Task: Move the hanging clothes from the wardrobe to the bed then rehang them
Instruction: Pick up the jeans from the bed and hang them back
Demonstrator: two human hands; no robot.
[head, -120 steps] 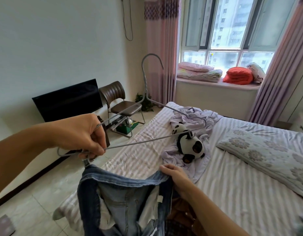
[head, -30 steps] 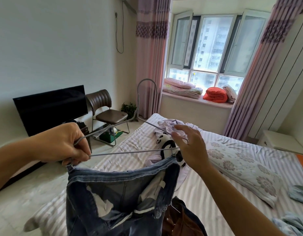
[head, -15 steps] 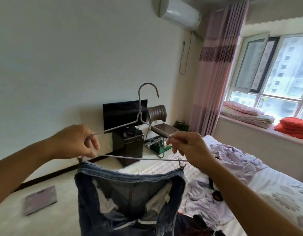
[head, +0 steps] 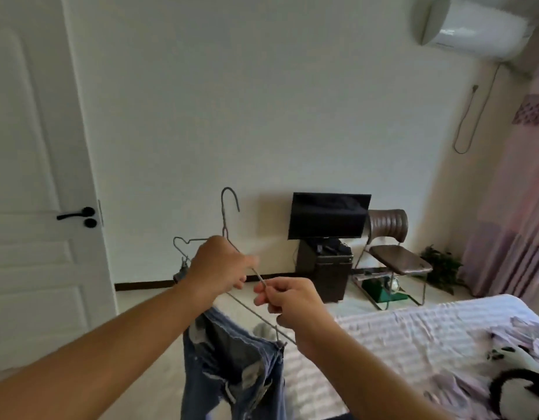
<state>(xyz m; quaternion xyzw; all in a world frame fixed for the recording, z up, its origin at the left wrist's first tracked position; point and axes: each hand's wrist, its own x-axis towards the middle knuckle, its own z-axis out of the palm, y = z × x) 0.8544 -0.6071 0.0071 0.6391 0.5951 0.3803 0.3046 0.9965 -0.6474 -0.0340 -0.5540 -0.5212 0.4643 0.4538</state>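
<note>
A pair of blue jeans point(head: 235, 368) hangs by its waistband from the clips of a grey wire hanger point(head: 229, 207), whose hook points up in front of the white wall. My left hand point(head: 218, 268) grips the hanger near its neck. My right hand point(head: 288, 301) pinches the hanger's right arm, just above the right clip. The bed point(head: 392, 331) with a striped sheet lies at the lower right, below and right of the jeans. No wardrobe is in view.
A white door point(head: 35, 177) with a black handle fills the left. Against the wall stand a black TV point(head: 329, 215) on a dark cabinet and a brown chair point(head: 392, 247). Crumpled lilac cloth and a panda toy point(head: 522, 386) lie on the bed. Pink curtains hang at far right.
The view has swung left from the window toward the door. Both hands have come closer together on the hanger, which has turned edge-on, the jeans still hanging from it.
</note>
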